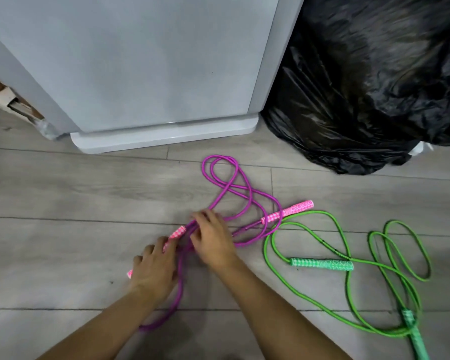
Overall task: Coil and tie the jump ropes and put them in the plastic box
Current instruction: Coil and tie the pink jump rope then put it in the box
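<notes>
Grey wood-look plank floor (76, 193) fills the lower frame. Pale grey appliance cabinet with a rounded plastic base (140, 68) stands at the back, left of centre; crumpled black plastic bin bag (369, 81) sits just beside it on the right, touching the floor. Bright green jump rope with green-and-white patterned wrapped handles (322, 264) lies loose on the right, uncoiled, in several wide loops; one handle lies flat near the middle of the loops, the other angles toward the bottom right corner. Purple jump rope with pink-and-white patterned handles (234, 183) is sprawled at centre, loops running up toward the cabinet base, one strand trailing down between the forearms. Its far handle lies on the floor to the right, just beside a green loop (touching or not, cannot tell). Near handle runs diagonally under the left hand (153, 271), which rests over it with fingers curled; both handle ends show past the hand, but whether it is clenched on the handle I cannot tell. Right hand (213, 242) is palm down over a bundle of purple strands next to that handle, fingers bent over them; a firm grasp can't be confirmed, slightly blurred.
</notes>
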`<state>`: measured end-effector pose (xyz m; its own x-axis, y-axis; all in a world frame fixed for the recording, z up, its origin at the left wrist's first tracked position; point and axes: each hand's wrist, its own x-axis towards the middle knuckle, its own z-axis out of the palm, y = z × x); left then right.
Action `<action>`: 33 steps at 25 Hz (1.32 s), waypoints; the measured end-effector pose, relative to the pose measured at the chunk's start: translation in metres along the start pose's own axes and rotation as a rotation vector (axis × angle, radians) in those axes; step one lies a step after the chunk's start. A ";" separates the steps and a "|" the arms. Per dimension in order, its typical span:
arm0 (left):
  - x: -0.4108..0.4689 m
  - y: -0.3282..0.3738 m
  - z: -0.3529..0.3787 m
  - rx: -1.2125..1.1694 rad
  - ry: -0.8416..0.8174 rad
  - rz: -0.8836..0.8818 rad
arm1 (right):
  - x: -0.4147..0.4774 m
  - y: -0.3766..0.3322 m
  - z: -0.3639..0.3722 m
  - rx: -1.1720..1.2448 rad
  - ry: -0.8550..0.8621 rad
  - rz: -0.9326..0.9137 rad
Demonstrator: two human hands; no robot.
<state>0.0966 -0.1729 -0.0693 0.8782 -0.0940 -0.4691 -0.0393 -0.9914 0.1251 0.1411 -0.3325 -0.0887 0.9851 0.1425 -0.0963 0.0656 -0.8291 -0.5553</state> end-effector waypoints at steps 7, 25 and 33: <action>0.008 -0.007 0.005 0.046 -0.022 -0.081 | 0.005 0.104 -0.053 -0.288 0.111 0.689; -0.039 -0.021 -0.118 -0.291 0.077 0.162 | -0.004 -0.061 -0.113 -0.157 -0.202 -0.135; -0.126 -0.028 -0.259 -0.544 0.374 0.044 | -0.023 -0.134 -0.229 0.103 -0.188 -0.012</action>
<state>0.1102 -0.1096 0.2131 0.9915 0.0017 -0.1300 0.0809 -0.7905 0.6071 0.1463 -0.3491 0.1772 0.9367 0.2584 -0.2363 0.0509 -0.7682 -0.6381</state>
